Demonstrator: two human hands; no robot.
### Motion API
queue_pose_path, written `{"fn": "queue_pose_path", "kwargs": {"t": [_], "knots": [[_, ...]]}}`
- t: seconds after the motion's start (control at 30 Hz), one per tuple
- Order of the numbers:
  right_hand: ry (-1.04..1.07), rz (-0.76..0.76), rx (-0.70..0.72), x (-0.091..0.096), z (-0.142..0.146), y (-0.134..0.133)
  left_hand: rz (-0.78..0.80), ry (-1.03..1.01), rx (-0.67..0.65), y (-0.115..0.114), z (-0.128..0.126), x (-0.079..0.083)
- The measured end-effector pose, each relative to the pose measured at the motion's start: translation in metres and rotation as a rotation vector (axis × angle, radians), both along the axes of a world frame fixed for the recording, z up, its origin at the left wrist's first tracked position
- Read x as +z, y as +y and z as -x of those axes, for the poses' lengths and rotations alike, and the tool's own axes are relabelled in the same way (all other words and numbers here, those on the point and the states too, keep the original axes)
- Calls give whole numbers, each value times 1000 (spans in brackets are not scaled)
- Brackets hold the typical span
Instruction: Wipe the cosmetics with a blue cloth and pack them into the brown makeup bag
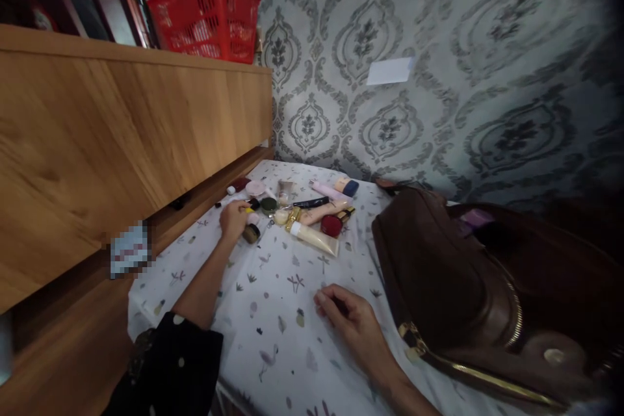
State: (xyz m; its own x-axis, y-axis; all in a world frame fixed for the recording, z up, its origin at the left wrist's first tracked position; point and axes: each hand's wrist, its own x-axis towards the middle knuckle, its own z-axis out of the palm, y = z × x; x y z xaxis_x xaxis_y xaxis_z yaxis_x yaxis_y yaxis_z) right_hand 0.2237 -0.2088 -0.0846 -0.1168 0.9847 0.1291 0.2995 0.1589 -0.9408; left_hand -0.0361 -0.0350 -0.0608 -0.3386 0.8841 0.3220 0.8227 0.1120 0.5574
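a person's left hand (234,220) curls down at the near edge of a pile of cosmetics, fingers bent over the pile; whether it has hold of anything cannot be told. a small dark-lidded jar (251,233) stands just beside it, and a black sleeve (166,364) with white dots covers the forearm near the elbow. the right hand (353,325) rests well apart on the flamingo-print cloth (273,344), half closed, its fingers loosely bent; whether anything is in its grip is also hard to tell. the pile lies between the hands and farther off, with a cream tube (314,239), a red compact (331,225), a peach tube (322,211), a green pot (268,206) and a pink tube (331,192). a brown leather handbag (439,273) with a gold zip sits just right of the right hand. a wooden cabinet (121,130) runs along the left, a red basket (205,13) above it.
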Motion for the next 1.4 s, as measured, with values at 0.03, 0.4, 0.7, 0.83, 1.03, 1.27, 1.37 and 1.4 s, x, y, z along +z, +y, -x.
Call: {"fn": "queue_pose_path", "kwargs": {"t": [0.03,0.4,0.7,0.83,1.03,1.27,1.37,1.4], "knots": [[2,1,-2,0,0,0,-5,-1,-26,-1,-8,-2],[-10,14,-21,2,0,1,-48,75,-116,-6,-14,1],[-23,11,-9,4,0,0,-30,437,-511,-28,-41,17],[-26,15,-7,3,-1,-1,94,564,-492,-21,-51,17],[-25,13,-3,0,-1,0,189,645,-399,-4,-41,19],[6,0,-6,-1,-1,-1,232,609,-410,7,-50,19],[9,7,-5,2,0,-2,226,568,-416,7,-43,24],[5,7,-5,3,0,-2,223,555,-428,7,-40,25]]}}
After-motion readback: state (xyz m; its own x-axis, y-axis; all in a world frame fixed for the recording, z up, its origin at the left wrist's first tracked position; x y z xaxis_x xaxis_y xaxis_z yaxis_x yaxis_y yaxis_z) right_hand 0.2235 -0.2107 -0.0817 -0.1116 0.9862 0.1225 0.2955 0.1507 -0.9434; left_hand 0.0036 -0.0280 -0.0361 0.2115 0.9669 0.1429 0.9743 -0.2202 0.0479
